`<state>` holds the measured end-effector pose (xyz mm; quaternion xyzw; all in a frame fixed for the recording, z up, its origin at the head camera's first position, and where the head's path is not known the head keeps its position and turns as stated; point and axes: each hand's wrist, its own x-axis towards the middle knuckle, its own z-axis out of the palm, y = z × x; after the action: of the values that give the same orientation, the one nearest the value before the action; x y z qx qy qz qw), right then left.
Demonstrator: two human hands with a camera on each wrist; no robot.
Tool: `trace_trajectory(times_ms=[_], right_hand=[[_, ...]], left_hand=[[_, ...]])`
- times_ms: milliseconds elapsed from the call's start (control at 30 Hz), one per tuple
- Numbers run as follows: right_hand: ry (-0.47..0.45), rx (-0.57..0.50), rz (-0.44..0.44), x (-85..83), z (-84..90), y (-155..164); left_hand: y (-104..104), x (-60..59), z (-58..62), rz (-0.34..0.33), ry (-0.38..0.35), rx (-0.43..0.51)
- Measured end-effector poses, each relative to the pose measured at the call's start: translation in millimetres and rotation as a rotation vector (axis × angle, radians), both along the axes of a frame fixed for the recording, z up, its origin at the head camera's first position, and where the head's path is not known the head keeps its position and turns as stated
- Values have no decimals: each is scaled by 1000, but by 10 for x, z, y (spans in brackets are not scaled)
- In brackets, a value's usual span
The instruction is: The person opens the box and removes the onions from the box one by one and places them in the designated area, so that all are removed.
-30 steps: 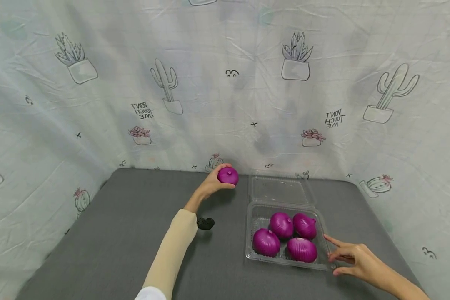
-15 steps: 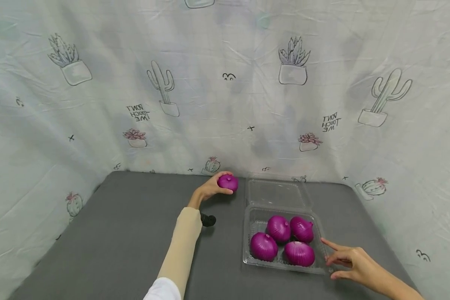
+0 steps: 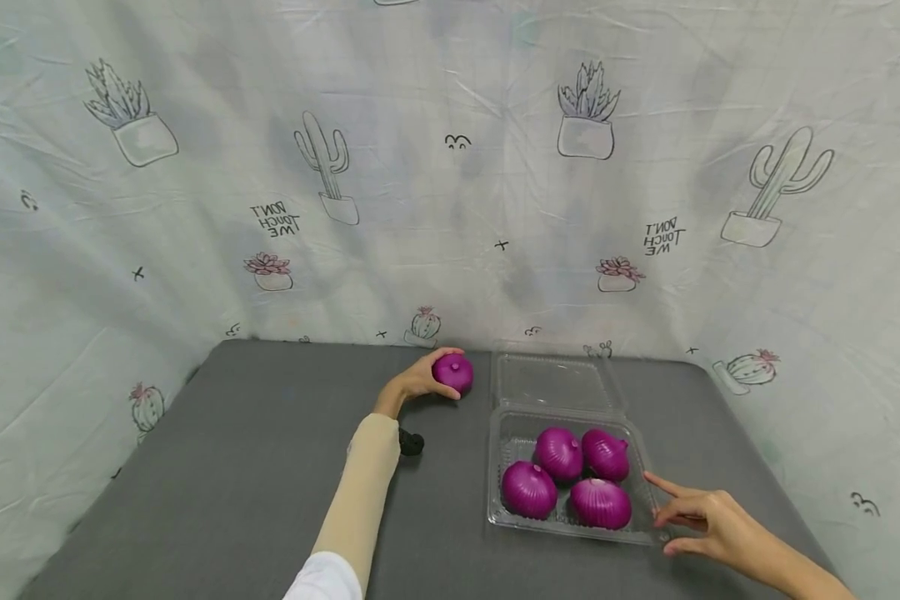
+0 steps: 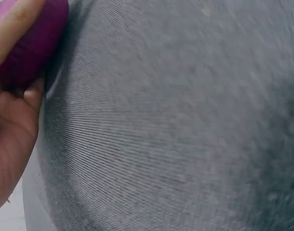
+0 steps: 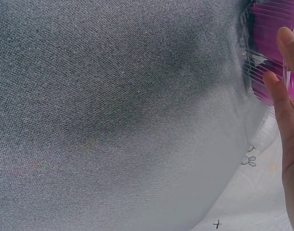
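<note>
Left hand: I saw my left hand (image 3: 420, 382) wrapped around a purple onion (image 3: 453, 372), low over the grey table (image 3: 232, 467), left of the open lid (image 3: 555, 382).
Right hand: my right hand (image 3: 701, 521) had fingers extended, touching the clear container (image 3: 648, 500).
Container: four onions (image 3: 566, 477) lay inside.

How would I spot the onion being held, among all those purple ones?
Find the clear plastic tray on the grey table. Look left of its open lid: the left hand grips one purple onion. Unlike the four others, it lies outside the tray.
</note>
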<state>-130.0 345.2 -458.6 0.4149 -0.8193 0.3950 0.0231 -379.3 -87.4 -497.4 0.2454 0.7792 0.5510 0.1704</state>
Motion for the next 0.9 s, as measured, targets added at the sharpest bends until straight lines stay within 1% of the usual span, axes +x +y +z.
trace_trajectory(times_ms=[100, 167, 267, 367, 567, 667, 800, 900], right_hand=[[-13, -5, 3, -9, 4, 15], [-16, -9, 6, -11, 2, 22], [-20, -15, 14, -9, -4, 29], [-21, -21, 20, -9, -11, 33], [4, -15, 7, 1, -29, 23], [12, -15, 5, 5, -28, 25], [20, -16, 1, 7, -21, 26], [26, -9, -2, 7, -17, 22]], left_hand=[[17, -12, 4, 3, 82, -58], [24, -11, -3, 8, 105, -77], [27, 11, 4, 22, 94, -91], [23, 29, 28, 22, 74, -89], [-14, 36, 44, -47, 27, -17], [-29, 20, 28, -56, 35, 18], [-36, 4, 15, -47, 54, 55], [-41, 4, 19, -47, 41, 72]])
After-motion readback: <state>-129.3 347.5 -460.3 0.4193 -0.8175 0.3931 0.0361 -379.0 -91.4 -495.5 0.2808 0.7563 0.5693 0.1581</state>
